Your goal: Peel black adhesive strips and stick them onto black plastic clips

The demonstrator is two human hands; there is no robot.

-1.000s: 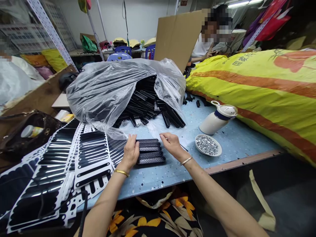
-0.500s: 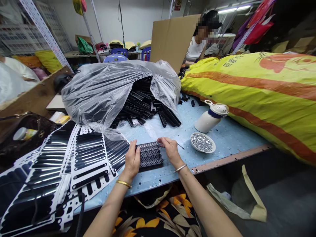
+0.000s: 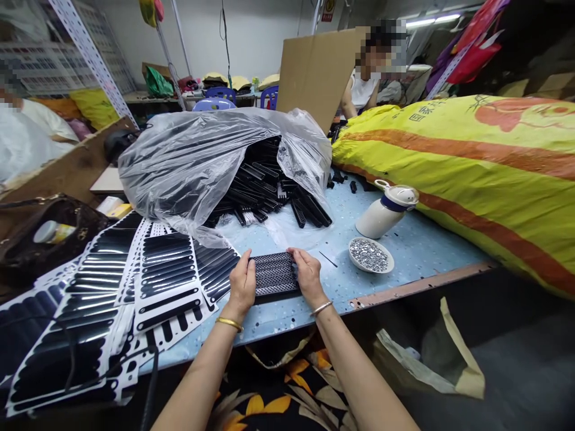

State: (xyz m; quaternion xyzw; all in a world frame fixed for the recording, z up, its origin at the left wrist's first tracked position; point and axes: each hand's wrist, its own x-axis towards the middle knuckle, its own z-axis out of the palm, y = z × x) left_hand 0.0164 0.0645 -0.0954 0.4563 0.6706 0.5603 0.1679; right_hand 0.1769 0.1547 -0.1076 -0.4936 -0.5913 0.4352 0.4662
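Note:
Several black perforated strips (image 3: pixel 275 274) lie side by side between my hands near the table's front edge. My left hand (image 3: pixel 243 281) closes on their left ends, thumb on the near side. At the right ends, my right hand (image 3: pixel 308 274) presses in with its fingers bent round them. A thin dark stick (image 3: pixel 328 259) rests on the blue table just right of my right hand. Further right stands a white bowl (image 3: pixel 371 256) filled with small shiny silver bits. Ahead, a clear plastic bag (image 3: pixel 179 161) spills a heap of similar black pieces (image 3: pixel 265 188).
Sheets of glossy black adhesive strips (image 3: pixel 166 281) cover the table's left side. A white lidded cup (image 3: pixel 381 212) stands behind the bowl. A big yellow sack (image 3: pixel 449 143) bounds the right. Behind a cardboard sheet (image 3: pixel 314 78) sits a person (image 3: pixel 362 90); another person (image 3: pixel 38 129) is at far left.
My right hand has moved in against the strips' right ends, and the strips now sit closer together. The view has shifted slightly. The person at far left shows more.

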